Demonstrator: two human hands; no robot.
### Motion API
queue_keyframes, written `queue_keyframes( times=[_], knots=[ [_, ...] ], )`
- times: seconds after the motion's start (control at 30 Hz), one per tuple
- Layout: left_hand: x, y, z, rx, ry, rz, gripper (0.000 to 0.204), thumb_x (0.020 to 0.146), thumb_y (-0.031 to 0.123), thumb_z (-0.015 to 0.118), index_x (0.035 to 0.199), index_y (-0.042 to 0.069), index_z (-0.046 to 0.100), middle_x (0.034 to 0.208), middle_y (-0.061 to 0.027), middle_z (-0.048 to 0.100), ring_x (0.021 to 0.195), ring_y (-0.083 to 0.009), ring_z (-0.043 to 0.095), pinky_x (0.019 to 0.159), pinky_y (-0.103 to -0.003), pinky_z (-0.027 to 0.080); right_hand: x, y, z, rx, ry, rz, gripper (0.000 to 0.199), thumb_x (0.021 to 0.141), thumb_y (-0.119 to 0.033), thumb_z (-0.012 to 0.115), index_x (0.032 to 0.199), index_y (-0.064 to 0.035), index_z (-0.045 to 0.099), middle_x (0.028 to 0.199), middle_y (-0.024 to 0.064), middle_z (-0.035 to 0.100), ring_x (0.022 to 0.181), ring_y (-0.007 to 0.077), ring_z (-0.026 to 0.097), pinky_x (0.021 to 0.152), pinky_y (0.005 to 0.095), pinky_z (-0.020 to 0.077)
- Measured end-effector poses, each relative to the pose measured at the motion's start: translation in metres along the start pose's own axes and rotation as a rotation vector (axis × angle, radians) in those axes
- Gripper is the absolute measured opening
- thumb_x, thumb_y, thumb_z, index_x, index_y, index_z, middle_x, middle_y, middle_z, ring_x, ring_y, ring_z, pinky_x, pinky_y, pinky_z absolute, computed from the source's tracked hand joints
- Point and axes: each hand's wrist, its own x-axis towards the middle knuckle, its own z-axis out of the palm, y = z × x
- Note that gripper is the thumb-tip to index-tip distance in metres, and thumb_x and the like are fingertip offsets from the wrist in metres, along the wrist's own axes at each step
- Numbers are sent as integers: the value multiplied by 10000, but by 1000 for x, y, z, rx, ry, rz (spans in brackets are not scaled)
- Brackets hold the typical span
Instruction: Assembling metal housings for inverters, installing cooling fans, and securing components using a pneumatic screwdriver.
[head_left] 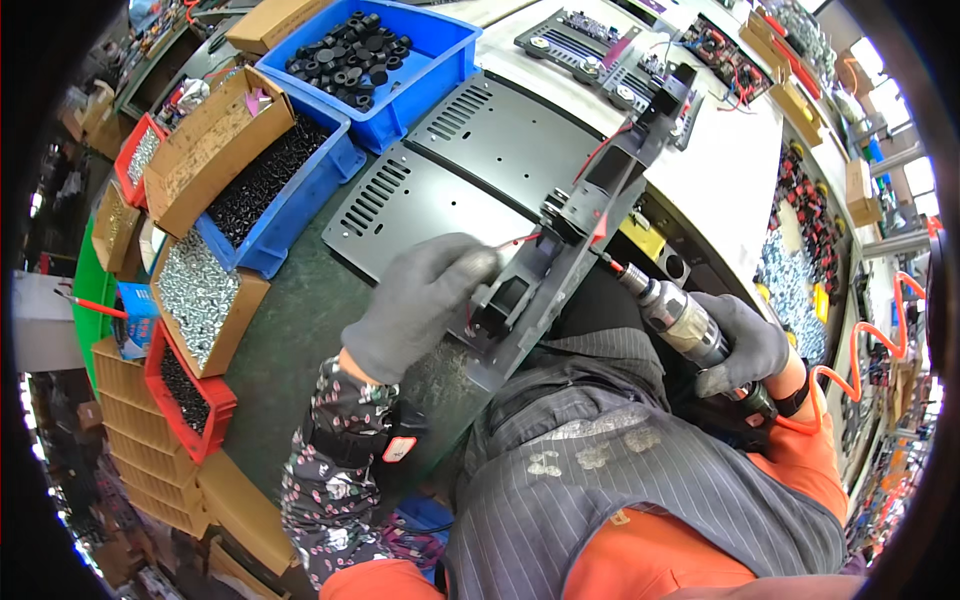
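My right hand [745, 345], in a grey glove, is wrapped round an air screwdriver [680, 315]. Its tip points up and left at the side of a long dark metal panel [560, 295] fitted with black fan-like parts [505, 300]. My left hand [415, 300], gloved too, is closed with its fingertips at the panel's near side, beside a thin red wire [520, 240]. What those fingers pinch is hidden and partly blurred. Two flat grey metal plates with slots [430, 205] lie beyond the left hand on the green work surface [300, 330].
Left stand a blue bin of black screws [275, 240], a cardboard box of silver screws [205, 300] and a red tray [205, 425]. Behind is a blue bin of black caps [445, 50]. An orange coiled hose [860, 335] hangs at right. Part-built units [570, 45] lie on the white bench.
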Motion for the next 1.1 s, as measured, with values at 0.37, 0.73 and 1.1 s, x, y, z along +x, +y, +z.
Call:
queue_keyframes(
  times=[0.37, 0.73, 1.1],
  knots=[
    [-88, -70, -5, -1441, 256, -78, 330, 975, 95, 476, 1289, 11, 531, 911, -54, 629, 587, -69, 359, 451, -179, 335, 10, 32, 62, 56, -322, -69, 813, 690, -346, 877, 1310, 18, 499, 1067, 106, 647, 948, 181, 602, 855, 326, 504],
    [-128, -67, 39, -1343, 280, 48, 362, 1012, 175, 479, 1319, -16, 492, 907, -57, 607, 563, -49, 355, 432, -179, 324, 59, 4, 107, 156, -352, -299, 623, 646, -261, 887, 1118, 1, 576, 894, 74, 650, 789, 166, 607, 725, 334, 507],
    [-139, -68, 60, -1058, 549, 104, 367, 1005, 222, 553, 1292, -5, 527, 880, -10, 564, 611, -44, 361, 458, -166, 326, 61, -3, 124, 87, -381, -249, 645, 692, -262, 842, 1191, 26, 552, 937, 73, 651, 857, 149, 614, 751, 318, 519]
  ],
)
